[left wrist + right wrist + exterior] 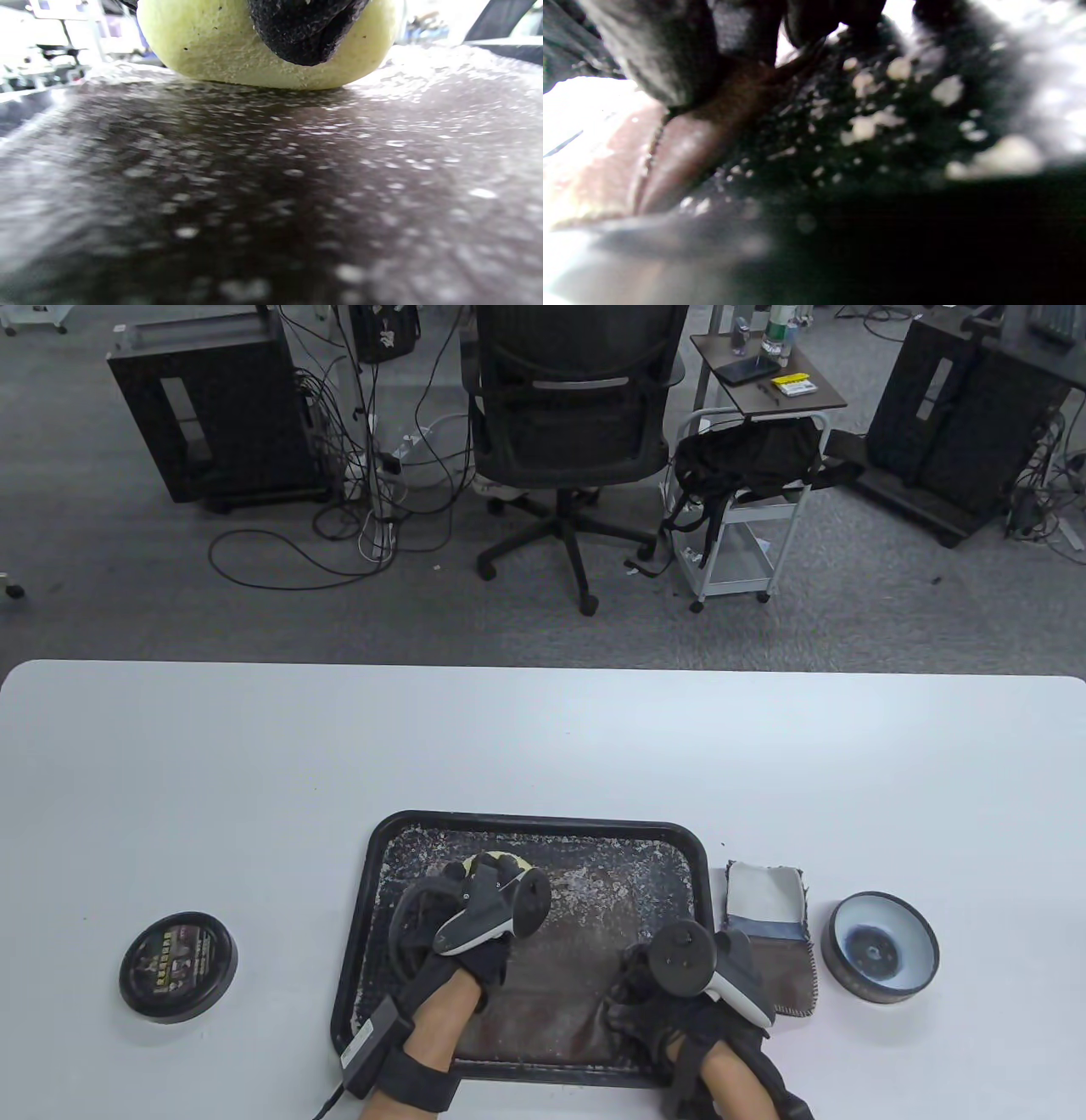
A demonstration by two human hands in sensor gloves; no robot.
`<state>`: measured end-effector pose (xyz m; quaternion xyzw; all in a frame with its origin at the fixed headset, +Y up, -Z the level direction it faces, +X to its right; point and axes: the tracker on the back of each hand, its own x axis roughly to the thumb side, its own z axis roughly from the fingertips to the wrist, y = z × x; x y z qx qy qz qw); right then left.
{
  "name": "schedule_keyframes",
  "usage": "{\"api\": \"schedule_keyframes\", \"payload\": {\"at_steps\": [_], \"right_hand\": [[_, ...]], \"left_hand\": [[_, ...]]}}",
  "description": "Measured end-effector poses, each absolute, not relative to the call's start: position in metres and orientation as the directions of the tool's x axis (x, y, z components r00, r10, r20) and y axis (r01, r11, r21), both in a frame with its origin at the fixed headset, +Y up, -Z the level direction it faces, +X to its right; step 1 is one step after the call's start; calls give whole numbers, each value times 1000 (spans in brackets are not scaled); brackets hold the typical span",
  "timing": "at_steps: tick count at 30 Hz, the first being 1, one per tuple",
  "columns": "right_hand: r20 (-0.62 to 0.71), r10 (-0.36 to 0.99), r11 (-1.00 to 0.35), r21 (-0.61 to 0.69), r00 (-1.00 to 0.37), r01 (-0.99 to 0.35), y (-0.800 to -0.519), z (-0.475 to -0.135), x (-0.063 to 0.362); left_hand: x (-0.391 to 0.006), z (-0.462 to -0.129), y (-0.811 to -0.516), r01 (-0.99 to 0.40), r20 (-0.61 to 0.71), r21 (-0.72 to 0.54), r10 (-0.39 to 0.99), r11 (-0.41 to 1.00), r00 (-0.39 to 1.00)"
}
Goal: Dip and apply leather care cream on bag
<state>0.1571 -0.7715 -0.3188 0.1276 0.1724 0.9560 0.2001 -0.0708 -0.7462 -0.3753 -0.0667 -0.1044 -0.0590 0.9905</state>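
Observation:
A brown leather bag [577,976] lies flat in a black tray [543,820], both flecked with white cream. My left hand [462,886] grips a round yellow sponge [512,863] at the bag's far left part. In the left wrist view the sponge [212,46] sits pressed on the speckled leather [271,190], with a gloved finger [305,29] curled over it. My right hand [640,980] is at the bag's near right edge. In the blurred right wrist view its fingers [683,51] seem to pinch a raised fold of brown leather [683,161].
An open cream tin [882,950] stands right of the tray, and its black lid [178,967] lies far to the left. A folded cloth and leather swatch [768,933] lies between tray and tin. An office chair [568,415] and carts stand beyond the table.

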Motion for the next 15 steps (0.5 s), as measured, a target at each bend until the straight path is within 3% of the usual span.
{"api": "schedule_keyframes", "payload": {"at_steps": [4,15], "right_hand": [[173,426,-860,381,-888,-339,-772,-319,157],[171,422,-860,384,-890,-335,-772,-319,157]], "left_hand": [[-76,-375,-742,169,119,-168,-150,971,981],[-103,-373,-738,78,-186,-296,-138,952,973]]}}
